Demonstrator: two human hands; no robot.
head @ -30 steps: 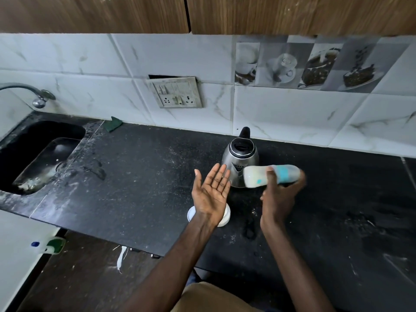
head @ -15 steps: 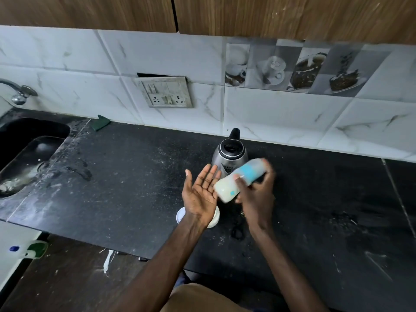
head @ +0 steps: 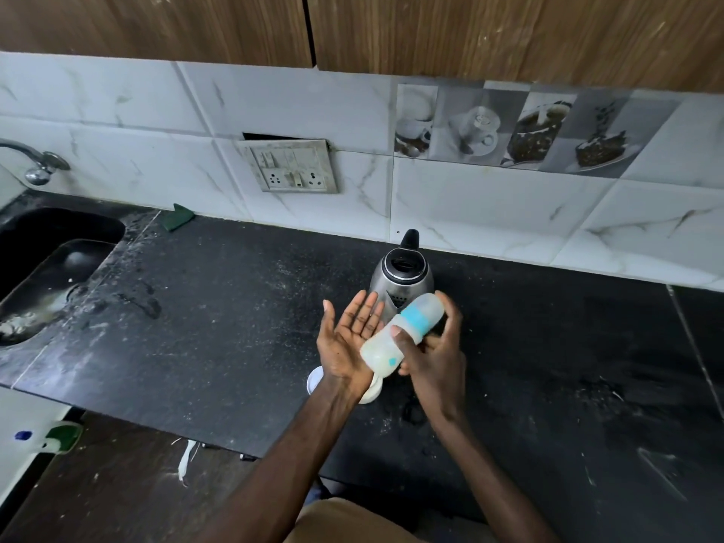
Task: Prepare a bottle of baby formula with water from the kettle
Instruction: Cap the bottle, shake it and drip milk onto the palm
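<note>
Bottle of milky formula held tilted above the tabletop, just in front of the kettle.
The right hand grasps it round the middle, thumb on top, with the capped end raised toward the kettle and the base end at the palm of the left hand. That left hand is spread, fingers straight, holding nothing. A white round thing, perhaps a lid, lies partly hidden under the left wrist.

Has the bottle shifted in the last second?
Yes. Against the kettle, the bottle in the right hand swung left and down, its lower end now at the left hand.
</note>
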